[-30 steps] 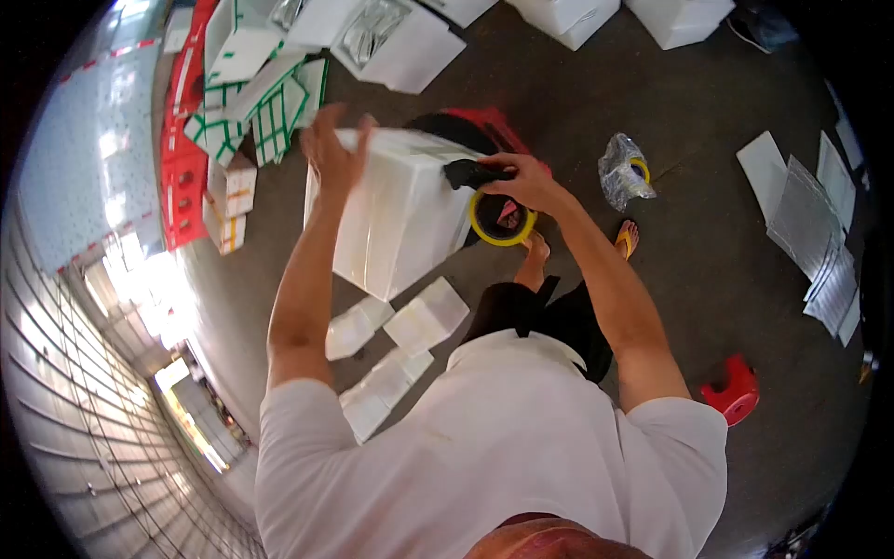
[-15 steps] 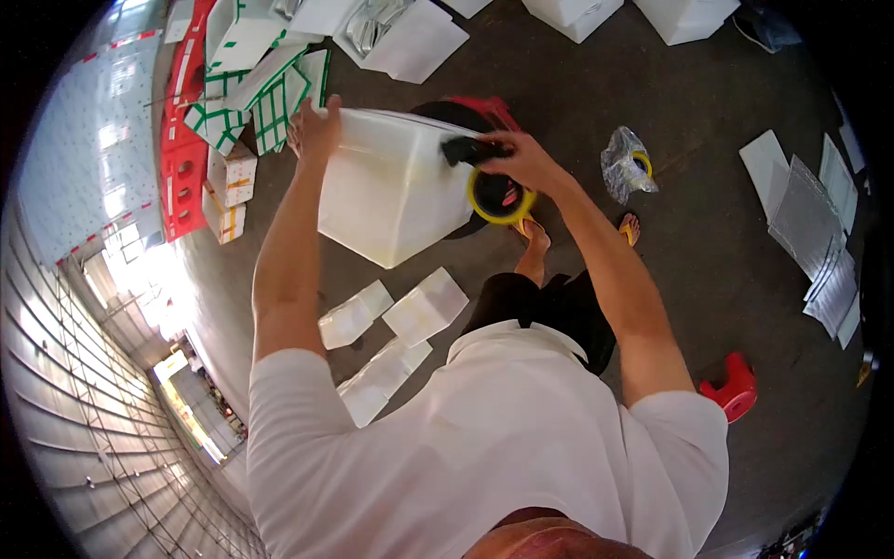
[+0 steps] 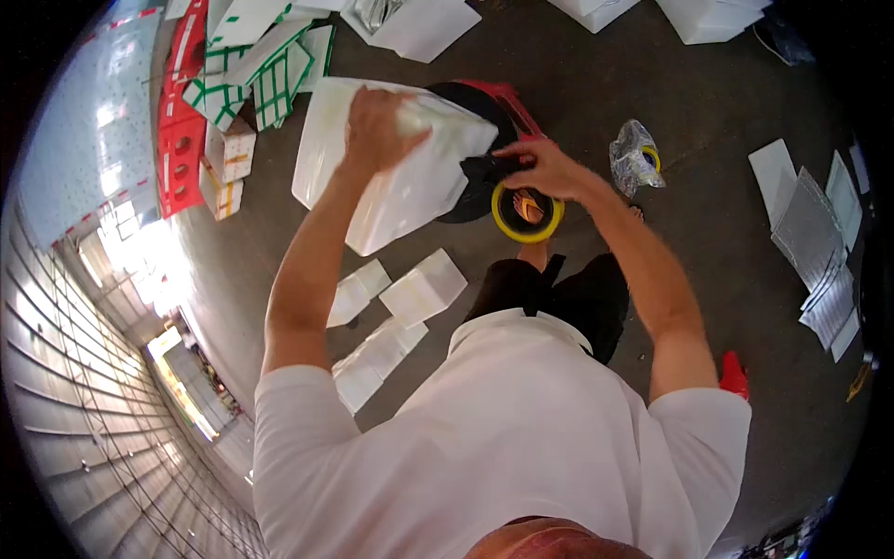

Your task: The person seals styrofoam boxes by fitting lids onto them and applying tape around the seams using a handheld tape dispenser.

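Note:
A large white foam box [image 3: 358, 210] rests at a tilt on a round black object [image 3: 463, 207]. My left hand [image 3: 377, 130] lies on the upper face of the box with its fingers and thumb spread. At the box's right edge my right hand [image 3: 549, 172] grips a black tape dispenser [image 3: 482, 171], whose head is close to the box; I cannot tell whether it touches. A roll of tape [image 3: 526, 235] with a yellow rim hangs below that hand.
Small white foam blocks [image 3: 424, 287] lie on the floor nearby. A plastic bag [image 3: 633, 154] holds another yellow roll. Silver and white sheets [image 3: 815, 228] lie at right, with a red stool [image 3: 734, 374] nearer me. Green-taped foam boxes [image 3: 279, 88] pile up beside a red barrier [image 3: 182, 140].
The box has turned and shifted slightly left and up. My left hand has moved from its far left edge onto its upper face. My right hand has moved right with the tape dispenser.

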{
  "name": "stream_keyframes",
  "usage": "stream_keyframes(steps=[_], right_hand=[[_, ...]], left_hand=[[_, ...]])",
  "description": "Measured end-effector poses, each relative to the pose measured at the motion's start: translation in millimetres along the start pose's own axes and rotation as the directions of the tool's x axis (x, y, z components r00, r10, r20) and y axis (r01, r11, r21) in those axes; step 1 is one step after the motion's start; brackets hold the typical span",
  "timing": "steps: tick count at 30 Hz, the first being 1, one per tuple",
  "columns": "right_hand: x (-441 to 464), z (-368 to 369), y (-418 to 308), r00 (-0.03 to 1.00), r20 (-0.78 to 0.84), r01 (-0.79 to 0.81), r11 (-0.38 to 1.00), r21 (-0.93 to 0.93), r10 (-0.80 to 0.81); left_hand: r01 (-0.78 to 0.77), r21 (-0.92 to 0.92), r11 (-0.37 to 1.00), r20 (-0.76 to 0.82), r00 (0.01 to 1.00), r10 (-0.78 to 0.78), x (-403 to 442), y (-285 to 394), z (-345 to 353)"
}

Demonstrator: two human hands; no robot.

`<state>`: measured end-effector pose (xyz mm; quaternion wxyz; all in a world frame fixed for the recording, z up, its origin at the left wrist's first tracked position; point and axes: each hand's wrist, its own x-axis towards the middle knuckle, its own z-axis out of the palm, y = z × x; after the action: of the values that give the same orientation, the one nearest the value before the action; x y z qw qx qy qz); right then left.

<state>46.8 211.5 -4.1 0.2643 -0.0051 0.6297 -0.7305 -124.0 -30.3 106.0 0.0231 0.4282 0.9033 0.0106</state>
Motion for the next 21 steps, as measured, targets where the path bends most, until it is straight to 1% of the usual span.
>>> stream_keyframes(steps=[1,2,3,4,5,6,7,9,10,12,13,14,15,16,17,18,19,20,21], right_hand=[[-14.7,13.7,3.0,0.998,-0.066,0.002,0.992,0.128,0.006],[-21.7,22.5,7.9,0.989,-0.138,0.066,0.992,0.106,-0.051],[-28.1,32.9,16.1,0.972,-0.211,0.128,0.988,0.086,-0.107],[-32.9,47.9,18.7,0.985,-0.173,0.053,0.987,0.153,-0.026],[-38.4,58.6,20.7,0.989,-0.143,-0.015,0.988,0.156,0.037],[-44.6,69.2,16.8,0.988,-0.113,-0.083,0.984,0.155,0.101],[-50.9,80.0,13.0,0.983,-0.082,-0.150,0.977,0.152,0.164],[-53.2,94.4,16.1,0.987,-0.160,0.056,0.987,0.150,-0.031],[-49.7,92.6,12.9,0.986,-0.161,0.057,0.988,0.145,-0.033],[-39.5,92.1,0.7,0.994,-0.101,-0.046,0.998,0.030,0.049],[-29.2,100.8,1.1,0.994,-0.101,-0.045,0.999,0.025,0.047],[-15.0,114.6,5.0,0.998,-0.054,0.010,0.983,-0.185,-0.020],[-1.7,124.2,5.3,0.997,0.000,0.075,0.918,-0.389,-0.082],[-1.8,138.0,-1.1,0.979,0.176,0.179,0.855,-0.487,-0.105],[-9.6,155.2,-7.1,0.934,0.343,0.289,0.778,-0.557,-0.102],[-20.1,157.9,-2.4,0.947,0.271,0.284,0.850,-0.444,-0.175],[-24.9,143.9,-3.7,0.946,0.271,0.288,0.844,-0.453,-0.177],[-30.2,126.7,-3.0,0.983,-0.045,0.169,0.969,-0.180,-0.179],[-33.5,116.7,-1.4,0.939,-0.338,0.119,0.982,0.147,-0.064]], left_hand=[[0.133,-0.030,0.991,-0.041,0.990,-0.134,10.0,-14.2,6.6],[0.326,-0.127,0.937,-0.027,0.943,-0.332,18.4,-21.5,3.6],[0.500,-0.217,0.838,0.012,0.860,-0.510,23.5,-28.2,0.8],[0.503,-0.215,0.837,0.020,0.859,-0.512,24.3,-41.5,5.0],[0.635,-0.230,0.737,-0.006,0.757,-0.654,27.7,-55.5,7.8],[0.748,-0.252,0.615,-0.030,0.629,-0.777,28.1,-67.0,10.4],[0.792,-0.230,0.566,-0.057,0.570,-0.820,26.7,-73.5,9.9],[0.832,-0.266,0.487,-0.040,0.496,-0.868,24.7,-86.0,10.4],[0.830,-0.271,0.487,-0.042,0.495,-0.868,24.6,-90.6,12.1],[0.850,-0.259,0.458,-0.058,0.460,-0.886,23.6,-93.3,13.2],[0.850,-0.262,0.457,-0.060,0.458,-0.887,21.6,-95.7,14.2],[0.876,-0.240,0.419,-0.019,0.427,-0.904,20.8,-98.1,13.3],[0.897,-0.219,0.385,0.016,0.398,-0.917,25.6,-96.9,8.3],[0.903,-0.220,0.368,-0.008,0.376,-0.927,24.9,-89.9,2.6],[0.909,-0.219,0.356,-0.031,0.358,-0.933,23.0,-85.6,-1.4],[0.920,-0.248,0.304,-0.013,0.311,-0.950,14.9,-99.9,8.3],[0.917,-0.258,0.304,-0.018,0.310,-0.950,15.8,-98.3,3.4],[0.924,-0.275,0.267,-0.039,0.267,-0.963,12.0,-96.0,0.7],[0.931,-0.284,0.228,-0.054,0.222,-0.974,7.8,-92.9,-1.4]])
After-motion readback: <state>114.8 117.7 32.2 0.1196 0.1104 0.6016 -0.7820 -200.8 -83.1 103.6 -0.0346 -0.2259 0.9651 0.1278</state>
